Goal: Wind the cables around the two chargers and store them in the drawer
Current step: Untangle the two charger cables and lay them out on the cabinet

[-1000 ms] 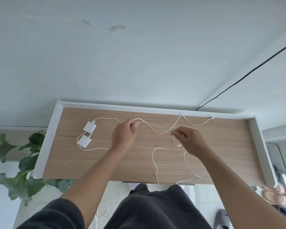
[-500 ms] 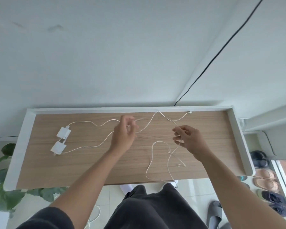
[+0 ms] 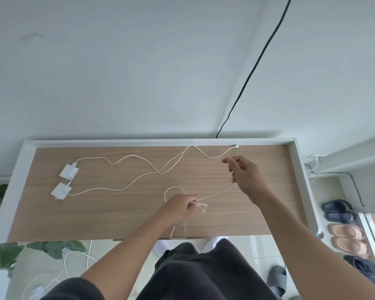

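Basically sorting out the cables [image 3: 130, 156] at this point, not winding yet. Lying loose and crossing over each other all across the desk [image 3: 117, 215], trailing back to the two chargers [image 3: 68, 171] sitting side by side at the left end, well apart from either hand. Gripping a small bunch of cable in the left hand [image 3: 178, 207], fingers curled round it, near the front edge. Pinching one strand up with the right hand [image 3: 246, 176], further back and to the right. Probably needing to untangle first, then bringing a charger in close and wrapping. Not seeing any drawer anywhere.
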### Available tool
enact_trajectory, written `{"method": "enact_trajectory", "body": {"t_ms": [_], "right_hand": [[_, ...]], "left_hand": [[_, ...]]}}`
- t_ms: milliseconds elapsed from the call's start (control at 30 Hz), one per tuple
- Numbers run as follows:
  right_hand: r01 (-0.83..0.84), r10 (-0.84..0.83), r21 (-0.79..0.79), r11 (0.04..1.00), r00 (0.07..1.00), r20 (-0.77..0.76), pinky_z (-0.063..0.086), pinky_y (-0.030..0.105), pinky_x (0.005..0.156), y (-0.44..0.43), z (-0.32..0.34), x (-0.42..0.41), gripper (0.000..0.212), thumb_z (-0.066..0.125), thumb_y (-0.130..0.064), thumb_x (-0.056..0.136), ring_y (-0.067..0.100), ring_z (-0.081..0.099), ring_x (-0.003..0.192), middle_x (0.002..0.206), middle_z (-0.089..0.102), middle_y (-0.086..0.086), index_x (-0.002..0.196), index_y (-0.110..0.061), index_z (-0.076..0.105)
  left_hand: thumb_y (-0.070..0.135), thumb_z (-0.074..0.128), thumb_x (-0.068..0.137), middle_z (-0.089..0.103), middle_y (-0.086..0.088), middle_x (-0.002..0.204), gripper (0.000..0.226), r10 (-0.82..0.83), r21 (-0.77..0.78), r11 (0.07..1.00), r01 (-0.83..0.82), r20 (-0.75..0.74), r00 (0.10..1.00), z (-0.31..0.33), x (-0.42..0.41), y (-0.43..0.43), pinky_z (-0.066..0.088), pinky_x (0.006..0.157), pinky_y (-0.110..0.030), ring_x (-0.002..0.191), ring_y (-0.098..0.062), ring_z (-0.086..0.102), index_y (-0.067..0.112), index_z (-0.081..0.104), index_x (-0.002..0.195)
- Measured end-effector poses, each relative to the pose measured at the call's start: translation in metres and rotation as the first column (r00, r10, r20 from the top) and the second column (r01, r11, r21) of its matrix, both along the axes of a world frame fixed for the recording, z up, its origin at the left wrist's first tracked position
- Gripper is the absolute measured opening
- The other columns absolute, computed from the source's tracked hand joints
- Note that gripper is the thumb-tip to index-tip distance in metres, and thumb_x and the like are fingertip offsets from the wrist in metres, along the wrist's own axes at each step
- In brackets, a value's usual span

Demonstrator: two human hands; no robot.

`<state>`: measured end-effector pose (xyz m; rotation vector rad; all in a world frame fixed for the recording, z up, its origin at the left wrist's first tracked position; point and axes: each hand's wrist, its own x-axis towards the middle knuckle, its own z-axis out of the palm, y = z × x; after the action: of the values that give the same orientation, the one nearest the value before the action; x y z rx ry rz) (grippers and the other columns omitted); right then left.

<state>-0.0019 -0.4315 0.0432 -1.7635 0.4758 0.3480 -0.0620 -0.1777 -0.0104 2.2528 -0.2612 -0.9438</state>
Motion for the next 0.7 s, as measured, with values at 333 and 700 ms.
{"method": "enact_trajectory", "body": {"t_ms": [333, 700], "right_hand": [[-0.057, 0.063, -0.386, 0.921, 0.998, 0.004, 0.040, 0.032, 0.062, -0.071, -0.037, 0.006, 0.020, 0.061, -0.034, 0.110, 0.020, 0.055, 0.069, 0.072, 0.058, -0.009, 0.099, -0.026, 0.076], [-0.407, 0.588, -0.613, 0.678, 0.800, 0.120, 0.041, 0.051, 0.119, -0.032, -0.052, -0.012, 0.057, 0.063, -0.018, 0.092, 0.032, 0.054, 0.135, 0.149, 0.059, 0.011, 0.149, -0.012, 0.059]], "left_hand": [[0.047, 0.065, 0.103, 0.063, 0.008, 0.070, 0.027, 0.104, 0.290, 0.947, -0.137, 0.126, 0.987, -0.030, 0.002, 0.079, 0.043, 0.063, -0.034, 0.069, -0.018, 0.063, 0.041, 0.065, 0.077], [0.039, 0.056, 0.105, 0.079, 0.011, 0.131, 0.036, 0.125, 0.100, 0.985, -0.141, 0.147, 0.981, -0.007, 0.003, 0.027, 0.054, 0.105, -0.036, 0.122, -0.010, 0.069, 0.025, 0.078, 0.131]]}}
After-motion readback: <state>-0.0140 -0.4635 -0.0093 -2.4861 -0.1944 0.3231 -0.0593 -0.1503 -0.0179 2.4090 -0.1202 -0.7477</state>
